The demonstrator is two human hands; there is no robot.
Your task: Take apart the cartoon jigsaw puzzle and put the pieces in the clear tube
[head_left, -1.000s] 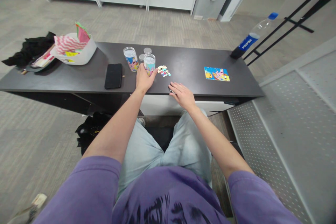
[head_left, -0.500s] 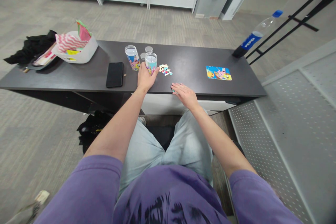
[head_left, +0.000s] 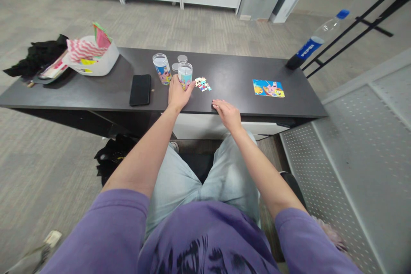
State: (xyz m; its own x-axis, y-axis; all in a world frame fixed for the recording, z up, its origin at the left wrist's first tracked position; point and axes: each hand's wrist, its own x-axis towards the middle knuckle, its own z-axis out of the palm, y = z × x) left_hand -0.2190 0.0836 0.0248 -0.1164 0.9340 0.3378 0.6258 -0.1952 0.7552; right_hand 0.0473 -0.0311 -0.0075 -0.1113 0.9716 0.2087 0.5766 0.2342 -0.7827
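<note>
My left hand [head_left: 180, 94] is wrapped round a clear jar [head_left: 185, 72] with a cartoon print, standing on the dark table. Just right of it lies a small pile of jigsaw puzzle pieces [head_left: 203, 84]. Near the table's front edge is my right hand [head_left: 227, 113], its fingers bent and pressed together, palm side hidden. Whatever is in those fingers does not show. A second printed jar [head_left: 162, 69] stands open to the left, tilted in view. Two round silver lids [head_left: 182, 58] lie behind the jars. Farther right, a cartoon picture card [head_left: 268, 88] lies flat.
A black phone [head_left: 140, 90] lies left of the jars. A white basket [head_left: 96, 66] with packets and a black cloth [head_left: 40, 58] occupy the table's left end. At the back right corner stands a Pepsi bottle [head_left: 308, 47], beside a black metal frame [head_left: 356, 23].
My right hand has drawn its fingers together and shifted slightly right. The colourful pieces seen under its fingertips before no longer show. My left hand stays on the jar.
</note>
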